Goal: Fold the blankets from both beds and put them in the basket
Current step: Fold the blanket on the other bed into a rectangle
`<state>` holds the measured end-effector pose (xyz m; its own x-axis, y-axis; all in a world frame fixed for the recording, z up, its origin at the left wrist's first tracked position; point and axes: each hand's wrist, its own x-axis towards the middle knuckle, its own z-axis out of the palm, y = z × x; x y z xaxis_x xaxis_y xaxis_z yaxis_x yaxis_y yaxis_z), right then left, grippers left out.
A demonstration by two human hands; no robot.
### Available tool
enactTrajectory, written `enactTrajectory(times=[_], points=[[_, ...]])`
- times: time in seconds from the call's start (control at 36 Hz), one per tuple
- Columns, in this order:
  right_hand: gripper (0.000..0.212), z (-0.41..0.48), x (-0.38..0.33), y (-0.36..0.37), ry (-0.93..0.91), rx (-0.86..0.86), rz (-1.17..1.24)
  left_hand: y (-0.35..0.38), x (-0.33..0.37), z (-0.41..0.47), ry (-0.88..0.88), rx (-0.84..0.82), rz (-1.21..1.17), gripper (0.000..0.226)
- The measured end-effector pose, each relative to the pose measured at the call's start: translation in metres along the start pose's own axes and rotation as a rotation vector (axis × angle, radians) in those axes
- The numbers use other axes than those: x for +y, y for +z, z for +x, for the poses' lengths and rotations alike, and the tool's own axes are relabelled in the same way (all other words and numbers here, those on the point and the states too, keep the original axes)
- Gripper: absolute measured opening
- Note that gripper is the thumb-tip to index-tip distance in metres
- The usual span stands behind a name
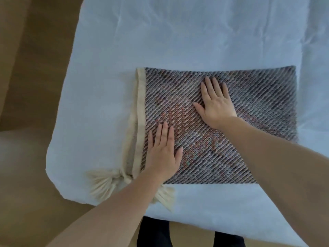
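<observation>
A woven grey blanket [258, 104] with diagonal ribs, a cream border and cream tassels [101, 182] lies folded into a flat rectangle on the bed's white sheet [160, 36]. My left hand [162, 152] rests flat on its near left part, close to the cream border, fingers spread. My right hand [216, 102] presses flat on the blanket's middle, fingers apart. Neither hand grips the fabric. No basket is in view.
The bed's near left corner [58, 184] is rounded and overhangs a wooden floor [26, 202] at left and below. Dark trouser legs [154, 232] stand against the bed's front edge. White sheet stretches beyond the blanket to the back.
</observation>
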<state>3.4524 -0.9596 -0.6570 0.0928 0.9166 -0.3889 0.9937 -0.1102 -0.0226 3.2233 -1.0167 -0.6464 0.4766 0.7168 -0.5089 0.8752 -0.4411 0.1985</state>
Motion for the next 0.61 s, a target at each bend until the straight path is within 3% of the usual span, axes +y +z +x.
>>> enactTrajectory(times=[0.17,0.33,0.5,0.61], points=[[0.080,-0.001,0.102,0.009,0.078,0.027,-0.041,0.010,0.041,0.040,-0.020,0.079,0.079,0.077],[0.082,-0.020,0.183,0.021,0.276,0.077,0.030,-0.011,0.085,0.106,0.041,0.175,0.118,0.076],[0.079,-0.044,0.196,0.033,0.328,0.079,0.146,-0.047,0.116,0.180,-0.026,0.218,0.179,0.073],[0.075,-0.085,0.180,0.054,0.351,0.049,0.258,-0.040,0.122,0.175,-0.066,0.236,0.173,0.074]])
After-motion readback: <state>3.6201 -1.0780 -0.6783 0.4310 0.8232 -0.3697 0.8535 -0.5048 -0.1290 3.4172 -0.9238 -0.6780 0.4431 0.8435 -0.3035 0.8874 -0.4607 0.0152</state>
